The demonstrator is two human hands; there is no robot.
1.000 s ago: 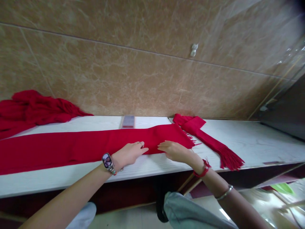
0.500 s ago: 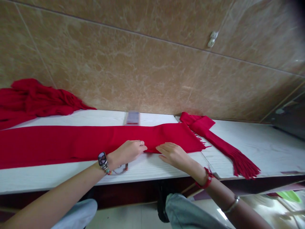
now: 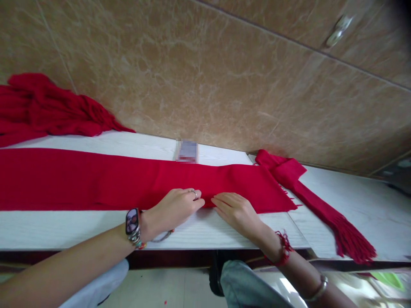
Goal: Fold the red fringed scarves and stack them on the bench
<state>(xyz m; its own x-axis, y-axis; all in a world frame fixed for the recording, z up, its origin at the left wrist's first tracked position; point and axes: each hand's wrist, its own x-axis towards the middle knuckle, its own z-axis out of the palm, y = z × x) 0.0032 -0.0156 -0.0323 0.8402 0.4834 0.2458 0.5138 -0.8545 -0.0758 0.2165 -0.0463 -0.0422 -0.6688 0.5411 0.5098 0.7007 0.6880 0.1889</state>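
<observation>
A long red scarf (image 3: 128, 175) lies stretched lengthwise along the white tabletop, its fringed end to the right. At its front edge, my left hand (image 3: 176, 207), wearing a ring and a watch, pinches the cloth with curled fingers. Just right of it, my right hand (image 3: 236, 211) rests on the same edge with fingers stretched out and close together; its thumb is mostly hidden. Beyond the fringe lies a second red scarf (image 3: 317, 207), narrowly folded, with its tassels towards the front edge. A crumpled heap of red cloth (image 3: 58, 109) sits at the back left.
A small pixelated rectangular item (image 3: 188, 151) lies behind the scarf, close to the brown marbled wall (image 3: 192, 77). The white table (image 3: 80, 231) has its front edge near my knees. A light green object (image 3: 388, 280) is at the lower right.
The view has shifted and tilted, so the table's right side sits lower. Both hands stay at the scarf's front edge; my right thumb, apart earlier, is now tucked mostly out of sight.
</observation>
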